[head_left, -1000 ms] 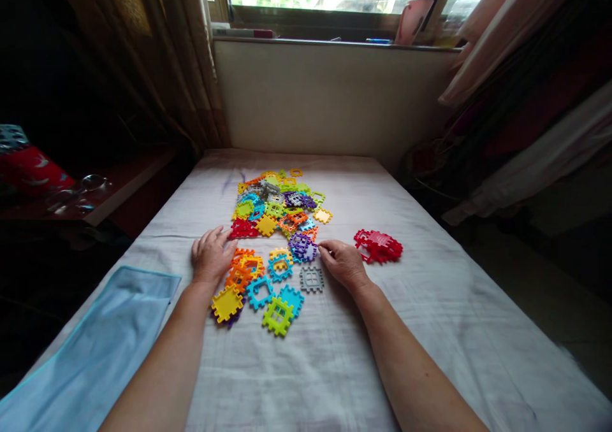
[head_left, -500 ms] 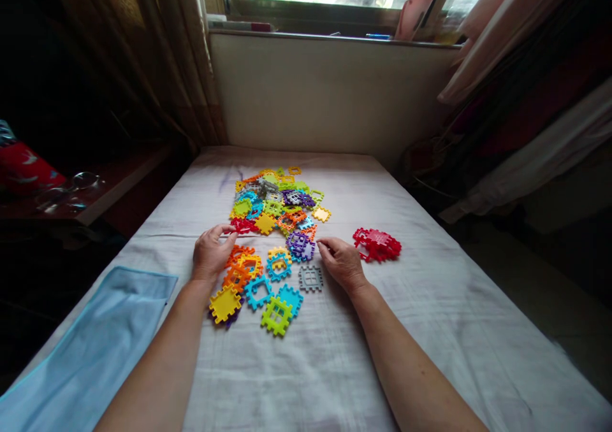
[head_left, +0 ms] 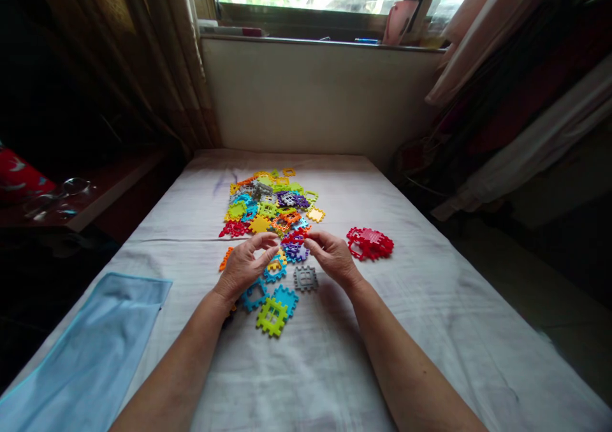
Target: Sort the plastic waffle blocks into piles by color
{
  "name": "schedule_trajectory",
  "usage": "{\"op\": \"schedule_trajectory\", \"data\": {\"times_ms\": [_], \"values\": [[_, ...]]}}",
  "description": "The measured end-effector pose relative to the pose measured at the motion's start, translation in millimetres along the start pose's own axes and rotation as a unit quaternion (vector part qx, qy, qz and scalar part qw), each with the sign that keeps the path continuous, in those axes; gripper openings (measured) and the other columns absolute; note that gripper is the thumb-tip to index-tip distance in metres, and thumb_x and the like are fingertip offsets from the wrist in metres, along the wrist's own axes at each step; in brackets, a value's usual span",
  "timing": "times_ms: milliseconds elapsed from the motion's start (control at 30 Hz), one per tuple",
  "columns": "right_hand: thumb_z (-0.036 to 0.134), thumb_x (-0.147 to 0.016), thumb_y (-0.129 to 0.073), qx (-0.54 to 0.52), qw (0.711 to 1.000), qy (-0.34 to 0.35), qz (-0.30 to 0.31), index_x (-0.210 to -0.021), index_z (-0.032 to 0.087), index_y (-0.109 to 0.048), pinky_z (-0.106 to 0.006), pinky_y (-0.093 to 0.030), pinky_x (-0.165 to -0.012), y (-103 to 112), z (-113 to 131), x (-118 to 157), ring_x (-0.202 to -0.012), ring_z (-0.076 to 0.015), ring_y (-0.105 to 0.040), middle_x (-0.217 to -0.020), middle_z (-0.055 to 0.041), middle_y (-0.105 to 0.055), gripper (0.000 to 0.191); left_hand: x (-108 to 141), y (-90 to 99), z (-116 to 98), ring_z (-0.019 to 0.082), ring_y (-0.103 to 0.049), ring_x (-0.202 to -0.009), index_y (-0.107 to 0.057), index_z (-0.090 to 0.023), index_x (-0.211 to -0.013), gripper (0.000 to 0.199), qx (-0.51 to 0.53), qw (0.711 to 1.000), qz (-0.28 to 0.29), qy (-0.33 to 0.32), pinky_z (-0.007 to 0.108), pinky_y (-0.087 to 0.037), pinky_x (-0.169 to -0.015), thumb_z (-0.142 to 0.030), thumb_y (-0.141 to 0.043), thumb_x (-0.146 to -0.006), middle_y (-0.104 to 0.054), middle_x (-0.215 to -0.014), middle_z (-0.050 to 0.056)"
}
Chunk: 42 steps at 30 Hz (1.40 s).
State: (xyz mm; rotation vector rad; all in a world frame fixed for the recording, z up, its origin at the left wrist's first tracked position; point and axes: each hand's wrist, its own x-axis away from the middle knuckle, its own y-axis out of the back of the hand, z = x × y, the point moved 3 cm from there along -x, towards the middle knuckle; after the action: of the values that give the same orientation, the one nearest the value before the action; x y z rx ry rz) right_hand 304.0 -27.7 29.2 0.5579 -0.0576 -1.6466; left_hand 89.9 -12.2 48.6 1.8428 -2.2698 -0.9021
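Note:
My right hand (head_left: 331, 257) pinches a red interlocking tile (head_left: 292, 236) at its edge, above a few purple tiles (head_left: 299, 252). Thumb and fingers apart, my left hand (head_left: 245, 265) is just left of that red tile with nothing visible in it. Beneath my left hand and partly hidden by it lie orange and blue tiles (head_left: 255, 296). A lime green window tile (head_left: 272, 317), a blue tile (head_left: 285, 299) and a grey window tile (head_left: 305, 278) lie flat nearer to me. To the right of my right hand is a pile of red tiles (head_left: 370, 244).
A larger heap of mixed-colour tiles (head_left: 268, 206) spreads behind my hands on the pale bedsheet (head_left: 406, 349). A light blue cloth (head_left: 105, 330) lies at the left. Beyond are a low wall (head_left: 310, 94), a curtain (head_left: 162, 56) and hanging clothes (head_left: 507, 88).
My left hand has moved right from beside the heap to the middle, fingers now apart. A red tile is now in my right hand. The view has shifted slightly.

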Motion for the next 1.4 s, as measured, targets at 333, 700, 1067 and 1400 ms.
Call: {"op": "schedule_trajectory", "data": {"times_ms": [333, 700, 1067, 1400], "values": [[0.036, -0.083, -0.058, 0.348, 0.903, -0.154, -0.199, -0.095, 0.023, -0.072, -0.030, -0.045, -0.068, 94, -28, -6, -0.075, -0.0202, -0.065, -0.083, -0.0043, -0.074, 0.023, -5, 64.4, 68, 0.023, -0.068, -0.098, -0.072, -0.027, -0.099, 0.027, -0.235, 0.957, -0.155, 0.069, 0.033, -0.052, -0.090, -0.041, -0.056, -0.083, -0.075, -0.105, 0.002], [0.029, -0.086, -0.051, 0.413, 0.878, -0.063, -0.233, -0.110, 0.018, -0.073, -0.041, -0.044, -0.090, 94, -51, -5, -0.098, -0.0276, -0.058, -0.109, -0.0126, -0.071, 0.034, -8, 63.9, 111, 0.026, -0.059, -0.121, -0.069, -0.021, -0.110, 0.043, -0.326, 0.938, -0.091, 0.073, 0.043, -0.042, -0.109, -0.045, -0.041, -0.088, -0.068, -0.127, 0.009], [0.023, -0.087, -0.049, 0.367, 0.904, 0.056, -0.212, -0.097, 0.020, -0.073, -0.039, -0.046, -0.091, 75, -40, -8, -0.096, -0.0240, -0.060, -0.102, -0.0098, -0.071, 0.027, -4, 68.0, 98, 0.027, -0.064, -0.107, -0.071, -0.020, -0.111, 0.042, -0.377, 0.918, -0.087, 0.087, 0.041, -0.045, -0.101, -0.038, -0.041, -0.088, -0.073, -0.113, 0.009], [0.021, -0.089, -0.052, 0.336, 0.920, 0.146, -0.139, -0.091, 0.022, -0.073, -0.038, -0.049, -0.089, 35, -26, -4, -0.093, -0.0223, -0.064, -0.099, -0.0082, -0.073, 0.021, 0, 74.7, 90, 0.026, -0.065, -0.095, -0.074, -0.025, -0.099, 0.028, -0.378, 0.910, -0.109, 0.129, 0.037, -0.049, -0.090, -0.036, -0.057, -0.080, -0.075, -0.101, 0.006]]}}
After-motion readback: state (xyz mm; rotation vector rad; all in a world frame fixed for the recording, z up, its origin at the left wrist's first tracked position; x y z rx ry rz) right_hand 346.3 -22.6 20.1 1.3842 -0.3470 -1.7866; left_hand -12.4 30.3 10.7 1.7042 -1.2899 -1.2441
